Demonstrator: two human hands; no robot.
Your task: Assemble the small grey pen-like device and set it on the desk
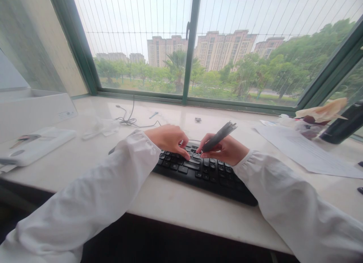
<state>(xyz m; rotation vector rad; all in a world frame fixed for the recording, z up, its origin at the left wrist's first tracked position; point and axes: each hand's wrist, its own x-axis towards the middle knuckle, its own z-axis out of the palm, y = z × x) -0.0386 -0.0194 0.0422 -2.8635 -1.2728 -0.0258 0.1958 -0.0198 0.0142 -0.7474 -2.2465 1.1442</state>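
A black keyboard lies at a slant on the white counter, in front of me. My left hand rests on its far left part, fingers curled toward the back edge and the thumb down on the keys. In my right hand is a thick dark grey pen-shaped cleaning tool, gripped like a pen. Its upper end points up and to the right and looks ragged. The lower tip is down among the keys, close to my left thumb, and is partly hidden by my fingers.
Behind the keyboard lie a thin black cable, a small blue piece and a small metallic part. White boxes stand left. Paper sheets and a dark bottle are right. A window closes off the back.
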